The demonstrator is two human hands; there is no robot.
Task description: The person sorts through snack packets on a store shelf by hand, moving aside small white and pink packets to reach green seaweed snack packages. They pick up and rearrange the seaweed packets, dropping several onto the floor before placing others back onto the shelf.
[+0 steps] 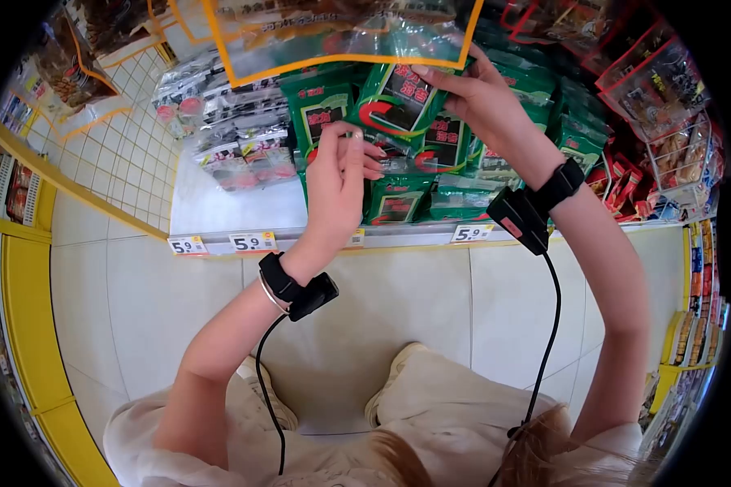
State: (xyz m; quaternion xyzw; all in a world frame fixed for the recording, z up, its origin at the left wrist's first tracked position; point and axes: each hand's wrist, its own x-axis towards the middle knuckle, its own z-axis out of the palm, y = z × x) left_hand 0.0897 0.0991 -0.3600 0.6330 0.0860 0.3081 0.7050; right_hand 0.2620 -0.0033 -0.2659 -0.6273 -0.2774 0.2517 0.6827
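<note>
My right hand (pixel 483 96) pinches the upper right edge of a green packet (pixel 400 101) with a dark window and red lettering, its thumb lying on the front. The packet is tilted above other green packets (pixel 398 203) on the shelf. Just left of and below it is my left hand (pixel 341 166), fingers apart and curved, with nothing seen in its grasp. Its fingertips are close to the packets. Black straps with small devices sit on both wrists.
Clear-wrapped packets (pixel 248 138) lie to the left, beside a yellow wire grid (pixel 126 154). An orange-edged hanging bag (pixel 341 36) covers the top centre. Price tags (pixel 253 242) line the shelf's front edge. Red packets (pixel 623 183) are at the right.
</note>
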